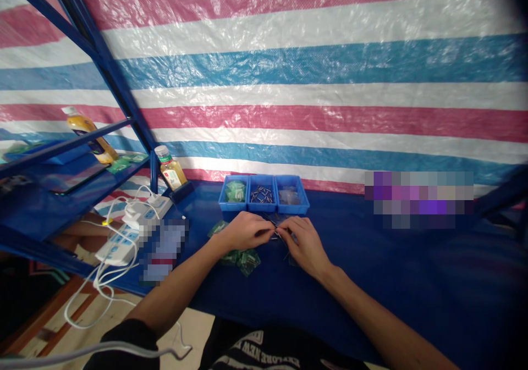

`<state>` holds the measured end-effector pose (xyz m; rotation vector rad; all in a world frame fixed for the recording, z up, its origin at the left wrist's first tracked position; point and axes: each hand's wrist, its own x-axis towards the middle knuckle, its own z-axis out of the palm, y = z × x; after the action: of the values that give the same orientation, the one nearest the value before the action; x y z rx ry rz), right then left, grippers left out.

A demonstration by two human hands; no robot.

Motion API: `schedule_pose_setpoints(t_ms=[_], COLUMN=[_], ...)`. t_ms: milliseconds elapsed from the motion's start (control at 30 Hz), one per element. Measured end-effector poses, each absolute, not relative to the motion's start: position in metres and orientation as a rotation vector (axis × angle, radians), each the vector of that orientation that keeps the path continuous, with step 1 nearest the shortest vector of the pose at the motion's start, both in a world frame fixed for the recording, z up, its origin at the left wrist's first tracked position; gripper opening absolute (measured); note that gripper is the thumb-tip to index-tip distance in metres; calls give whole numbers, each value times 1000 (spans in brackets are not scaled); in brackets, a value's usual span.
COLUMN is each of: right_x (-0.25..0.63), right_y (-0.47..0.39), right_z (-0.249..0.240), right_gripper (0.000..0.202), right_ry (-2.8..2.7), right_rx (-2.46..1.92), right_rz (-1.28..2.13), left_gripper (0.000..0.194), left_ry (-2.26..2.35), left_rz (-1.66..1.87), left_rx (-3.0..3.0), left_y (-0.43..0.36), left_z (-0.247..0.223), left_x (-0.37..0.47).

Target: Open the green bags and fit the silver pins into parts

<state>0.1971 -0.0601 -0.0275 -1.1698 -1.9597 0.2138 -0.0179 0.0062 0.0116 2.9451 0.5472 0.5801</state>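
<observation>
My left hand (248, 230) and my right hand (306, 244) meet over the blue table, fingers closed in a pinch. Between their fingertips is a small shiny screw-like metal piece (277, 231), too small to make out fully. Just beyond stand three joined blue bins. Green packets fill the left bin (234, 208), loose screw-like metal pieces lie in the middle bin (261, 206), and clear plastic pieces or bags are in the right bin (293, 209). Several small green packets (248, 261) lie beside and below my left hand, partly hidden by it.
At left a white power strip (119, 243) trails tangled cables, near a blurred phone-like object (165, 249). A juice bottle (171, 167) stands by the blue frame post (142, 131). Another bottle (93, 136) is on the neighbouring table, where a person's arm shows underneath. A pixelated object (418, 198) lies right.
</observation>
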Motion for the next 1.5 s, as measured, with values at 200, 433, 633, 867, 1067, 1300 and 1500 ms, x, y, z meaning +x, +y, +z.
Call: schedule_pose_setpoints(t_ms=[200, 433, 633, 867, 1067, 1300, 1500], right_x=[198, 197, 197, 197, 197, 197, 197], right_y=[-60, -61, -61, -62, -61, -61, -61], right_z=[-27, -25, -27, -24, -26, -25, -26], right_gripper=[23, 9, 9, 10, 13, 15, 17], right_ry=[-1956, -1959, -1986, -1978, -1977, -1960, -1943], right_rx=[-1191, -1160, -1128, -1141, -1161, -1180, -1194], right_rz=[212, 246, 257, 250, 225, 207, 215], left_gripper=[27, 28, 26, 26, 26, 26, 27], left_ry=[553, 566, 568, 568, 568, 570, 587], left_rz=[572, 572, 539, 574, 590, 594, 577], left_rx=[2936, 2919, 2940, 2934, 2929, 2919, 2921], left_y=[5, 7, 7, 7, 8, 9, 10], left_z=[13, 11, 12, 11, 11, 11, 9], left_x=[-18, -19, -20, -20, -20, -20, -20])
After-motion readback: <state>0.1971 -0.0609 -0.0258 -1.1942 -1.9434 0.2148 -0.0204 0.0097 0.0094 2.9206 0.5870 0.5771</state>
